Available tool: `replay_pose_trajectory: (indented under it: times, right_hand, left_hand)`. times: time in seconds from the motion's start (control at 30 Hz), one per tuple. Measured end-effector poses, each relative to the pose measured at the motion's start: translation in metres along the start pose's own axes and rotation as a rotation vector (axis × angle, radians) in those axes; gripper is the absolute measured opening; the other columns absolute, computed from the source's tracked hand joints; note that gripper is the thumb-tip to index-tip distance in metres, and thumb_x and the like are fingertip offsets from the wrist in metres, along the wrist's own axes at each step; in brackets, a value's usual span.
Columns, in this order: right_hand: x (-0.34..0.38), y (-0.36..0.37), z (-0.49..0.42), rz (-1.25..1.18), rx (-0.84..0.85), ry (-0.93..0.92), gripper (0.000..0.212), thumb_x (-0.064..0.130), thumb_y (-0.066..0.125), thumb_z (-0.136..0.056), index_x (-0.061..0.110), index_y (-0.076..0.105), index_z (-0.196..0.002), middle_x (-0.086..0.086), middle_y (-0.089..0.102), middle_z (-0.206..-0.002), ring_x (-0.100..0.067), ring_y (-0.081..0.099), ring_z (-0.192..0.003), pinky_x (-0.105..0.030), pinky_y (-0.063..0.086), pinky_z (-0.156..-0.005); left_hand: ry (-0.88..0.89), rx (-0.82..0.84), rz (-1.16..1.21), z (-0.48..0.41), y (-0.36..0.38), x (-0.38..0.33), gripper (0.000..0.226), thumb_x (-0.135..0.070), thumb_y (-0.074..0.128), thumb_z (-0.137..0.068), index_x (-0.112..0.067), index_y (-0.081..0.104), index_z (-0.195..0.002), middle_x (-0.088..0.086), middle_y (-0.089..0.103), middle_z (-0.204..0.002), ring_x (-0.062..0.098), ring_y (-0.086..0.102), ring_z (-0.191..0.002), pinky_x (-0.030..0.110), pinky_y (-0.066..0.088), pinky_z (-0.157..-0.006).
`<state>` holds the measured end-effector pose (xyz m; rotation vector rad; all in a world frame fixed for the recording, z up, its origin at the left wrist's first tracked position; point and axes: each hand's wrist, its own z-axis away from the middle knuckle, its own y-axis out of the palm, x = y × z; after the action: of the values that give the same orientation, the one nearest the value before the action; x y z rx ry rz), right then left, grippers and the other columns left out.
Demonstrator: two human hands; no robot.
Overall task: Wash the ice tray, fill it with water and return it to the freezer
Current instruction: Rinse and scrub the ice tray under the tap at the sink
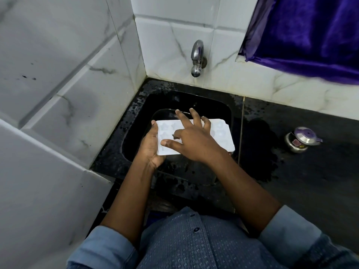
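A white ice tray (223, 135) with star and flower shaped cups is held level over the black sink (136, 133). My left hand (150, 147) grips its left end, thumb on the top edge and fingers underneath. My right hand (191, 136) lies over the tray's middle with fingers spread, and one finger presses down into a cup. A steel tap (197, 58) sticks out of the tiled wall above the sink. No water runs from it.
A wet black stone counter (291, 171) stretches to the right of the sink. On it stands a small steel pot with a lid (301, 140). White marble-look tiles (68, 74) close in on the left. A purple curtain (310, 35) hangs at the upper right.
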<state>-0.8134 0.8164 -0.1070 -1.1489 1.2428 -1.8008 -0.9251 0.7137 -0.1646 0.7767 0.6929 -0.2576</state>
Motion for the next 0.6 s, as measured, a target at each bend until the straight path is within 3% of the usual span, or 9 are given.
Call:
replay_pose_trajectory:
  times: [0.13,0.27,0.6]
  right_hand:
    - [-0.003,-0.0035,0.001,0.015,-0.002,0.008,0.071,0.083,0.033,-0.095,0.031,0.079,-0.112,0.003,-0.003,-0.176,-0.031,-0.017,-0.159,-0.062,-0.006,-0.123]
    - [-0.0026,-0.0031,0.0026,0.013,-0.007,0.01,0.072,0.083,0.033,-0.094,0.033,0.076,-0.122,0.004,-0.003,-0.176,-0.031,-0.017,-0.159,-0.062,-0.006,-0.123]
    - [-0.005,0.0003,0.0063,0.032,-0.021,-0.008,0.07,0.083,0.035,-0.094,0.033,0.074,-0.123,0.003,-0.003,-0.176,-0.032,-0.016,-0.159,-0.062,-0.006,-0.123]
  left_hand:
    - [-0.009,0.011,-0.012,0.0001,0.0025,0.0026,0.079,-0.069,0.025,-0.106,-0.007,0.065,-0.132,0.022,0.076,-0.121,0.036,0.078,-0.102,0.049,0.066,-0.076]
    - [-0.004,0.008,-0.013,-0.0001,0.0017,-0.0001,0.078,-0.069,0.025,-0.106,-0.007,0.065,-0.132,0.021,0.077,-0.119,0.036,0.079,-0.1,0.048,0.066,-0.075]
    - [-0.006,0.035,-0.025,-0.0002,-0.0014,0.0024,0.081,-0.071,0.024,-0.105,-0.008,0.061,-0.139,0.021,0.075,-0.126,0.036,0.076,-0.108,0.051,0.063,-0.088]
